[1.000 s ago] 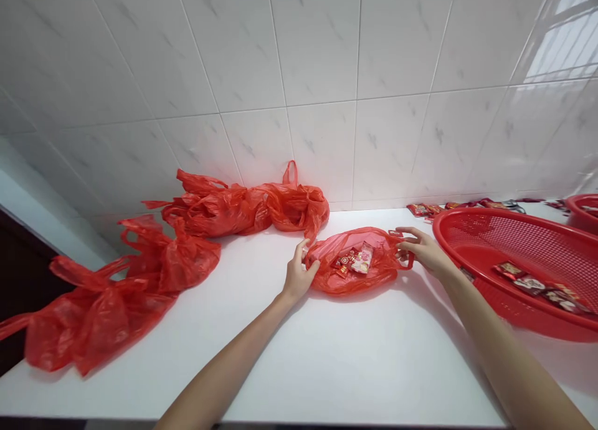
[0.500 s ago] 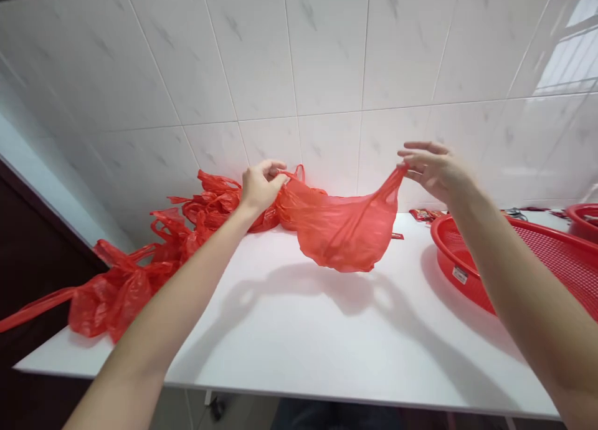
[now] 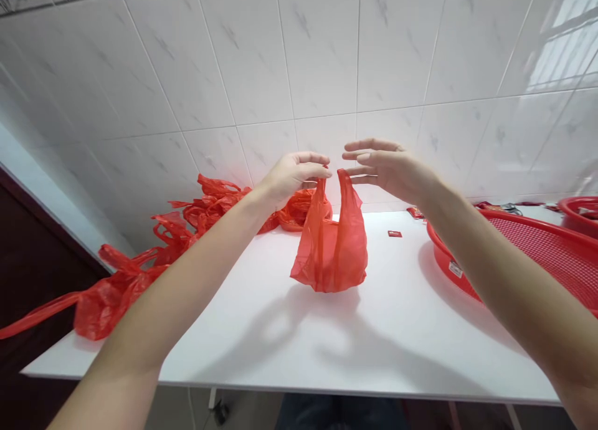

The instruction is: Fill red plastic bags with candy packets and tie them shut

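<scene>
A translucent red plastic bag (image 3: 329, 249) hangs upright just above the white table (image 3: 261, 349), its two handles drawn close together. My left hand (image 3: 303, 169) is closed, pinching the left handle between thumb and fingers. At the top of the right handle is my right hand (image 3: 383, 163), its lower fingertips at the plastic and its upper fingers stretched out. The exact grip there is partly hidden. What the bag contains, if anything, I cannot make out.
Several crumpled red bags (image 3: 116, 293) lie along the left and back of the table. A red mesh basket (image 3: 527, 237) stands on the right, with another red container (image 3: 579, 215) beyond. A small red packet (image 3: 395, 234) lies between. A tiled wall (image 3: 322, 56) rises behind.
My right hand has moved left towards my left hand, which shifted slightly right. The bag, stretched wide before, now hangs narrow with its handles side by side.
</scene>
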Tool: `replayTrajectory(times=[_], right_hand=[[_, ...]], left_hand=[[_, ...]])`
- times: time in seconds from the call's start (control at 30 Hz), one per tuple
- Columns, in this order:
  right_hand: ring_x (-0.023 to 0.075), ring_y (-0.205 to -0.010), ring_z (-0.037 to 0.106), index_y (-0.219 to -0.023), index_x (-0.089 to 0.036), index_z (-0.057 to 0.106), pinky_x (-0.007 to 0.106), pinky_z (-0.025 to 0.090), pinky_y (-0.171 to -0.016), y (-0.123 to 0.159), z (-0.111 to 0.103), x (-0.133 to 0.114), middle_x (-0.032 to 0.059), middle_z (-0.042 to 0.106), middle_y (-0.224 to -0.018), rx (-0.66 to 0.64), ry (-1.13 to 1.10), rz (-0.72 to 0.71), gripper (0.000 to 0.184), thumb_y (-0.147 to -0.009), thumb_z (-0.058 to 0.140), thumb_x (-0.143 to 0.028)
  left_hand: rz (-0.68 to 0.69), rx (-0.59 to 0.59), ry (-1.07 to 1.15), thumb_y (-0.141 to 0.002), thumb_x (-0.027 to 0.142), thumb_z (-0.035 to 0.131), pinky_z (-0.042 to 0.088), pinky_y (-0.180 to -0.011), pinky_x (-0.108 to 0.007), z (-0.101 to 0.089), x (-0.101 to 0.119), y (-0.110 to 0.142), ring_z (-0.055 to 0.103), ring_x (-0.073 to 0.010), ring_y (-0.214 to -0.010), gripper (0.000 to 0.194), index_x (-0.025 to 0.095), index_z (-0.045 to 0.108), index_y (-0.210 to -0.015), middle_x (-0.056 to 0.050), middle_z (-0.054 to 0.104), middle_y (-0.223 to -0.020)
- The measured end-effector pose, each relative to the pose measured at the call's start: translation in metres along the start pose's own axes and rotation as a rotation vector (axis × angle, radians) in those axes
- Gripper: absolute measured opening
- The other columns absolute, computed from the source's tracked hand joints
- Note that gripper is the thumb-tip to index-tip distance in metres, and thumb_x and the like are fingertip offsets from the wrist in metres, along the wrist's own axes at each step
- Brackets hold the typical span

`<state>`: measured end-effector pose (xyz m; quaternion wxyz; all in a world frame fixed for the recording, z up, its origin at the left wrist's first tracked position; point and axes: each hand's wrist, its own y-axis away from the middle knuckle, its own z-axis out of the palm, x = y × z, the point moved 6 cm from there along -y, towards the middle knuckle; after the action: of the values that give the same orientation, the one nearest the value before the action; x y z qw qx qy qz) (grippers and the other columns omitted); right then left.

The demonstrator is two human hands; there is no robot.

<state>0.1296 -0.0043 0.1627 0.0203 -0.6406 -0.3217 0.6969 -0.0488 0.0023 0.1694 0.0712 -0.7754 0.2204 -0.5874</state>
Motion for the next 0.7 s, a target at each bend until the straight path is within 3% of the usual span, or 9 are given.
replayTrajectory(times=[0.1,0.2,0.37,0.5,0.6,0.7], right_hand=[[0.0214,-0.097,0.069,-0.104,-0.020,0.068,0.048,0.053,-0.100,-0.002,0.011,0.005,0.0035,0.070,-0.102,-0.045,0.031,-0.033,0.027,-0.078,0.071,-0.025],[0.0216,-0.101,0.067,-0.104,-0.020,0.068,0.047,0.052,-0.100,-0.004,0.015,0.007,0.0045,0.069,-0.107,-0.052,0.079,-0.096,0.026,-0.079,0.073,-0.029],[0.0232,-0.106,0.066,-0.107,-0.023,0.070,0.046,0.050,-0.101,-0.003,0.015,0.006,0.0039,0.069,-0.115,-0.092,0.165,-0.175,0.028,-0.083,0.073,-0.037],[0.0268,-0.122,0.060,-0.114,-0.025,0.069,0.047,0.045,-0.109,-0.002,0.005,0.010,0.0045,0.066,-0.127,-0.013,0.285,-0.225,0.040,-0.079,0.079,-0.040],[0.0263,-0.138,0.047,-0.132,-0.033,0.060,0.047,0.040,-0.114,0.003,-0.001,0.031,0.0033,0.056,-0.144,-0.036,0.298,-0.169,0.063,-0.075,0.084,-0.039],[0.0264,-0.135,0.050,-0.139,-0.035,0.054,0.044,0.045,-0.109,0.015,0.004,0.070,0.0040,0.055,-0.147,-0.166,0.214,-0.028,0.071,-0.074,0.084,-0.039]], left_hand=[[0.008,-0.047,-0.059,-0.070,0.019,0.079,0.053,-0.090,-0.043,0.018,0.004,0.005,0.070,-0.0199,-0.085,0.036,0.016,0.069,-0.104,-0.005,0.073,-0.089],[0.001,-0.033,-0.097,-0.076,0.014,0.074,0.054,-0.085,-0.040,0.027,0.005,0.005,0.070,-0.0190,-0.079,0.023,0.015,0.070,-0.098,-0.005,0.073,-0.083],[0.072,0.052,-0.217,-0.079,0.017,0.072,0.055,-0.080,-0.039,0.026,0.002,-0.002,0.067,-0.0179,-0.071,0.007,0.016,0.070,-0.085,-0.003,0.071,-0.075],[0.143,0.114,-0.266,-0.075,0.019,0.074,0.054,-0.073,-0.034,0.022,0.000,-0.008,0.063,-0.0156,-0.066,0.006,0.015,0.071,-0.073,-0.002,0.068,-0.067],[0.149,0.140,-0.221,-0.074,0.011,0.068,0.053,-0.070,-0.032,0.020,0.001,-0.011,0.062,-0.0136,-0.062,0.005,0.014,0.070,-0.070,-0.002,0.067,-0.064],[0.175,0.152,-0.148,-0.073,0.007,0.066,0.053,-0.070,-0.031,0.019,0.001,-0.011,0.061,-0.0124,-0.059,0.008,0.012,0.068,-0.069,0.000,0.065,-0.061]])
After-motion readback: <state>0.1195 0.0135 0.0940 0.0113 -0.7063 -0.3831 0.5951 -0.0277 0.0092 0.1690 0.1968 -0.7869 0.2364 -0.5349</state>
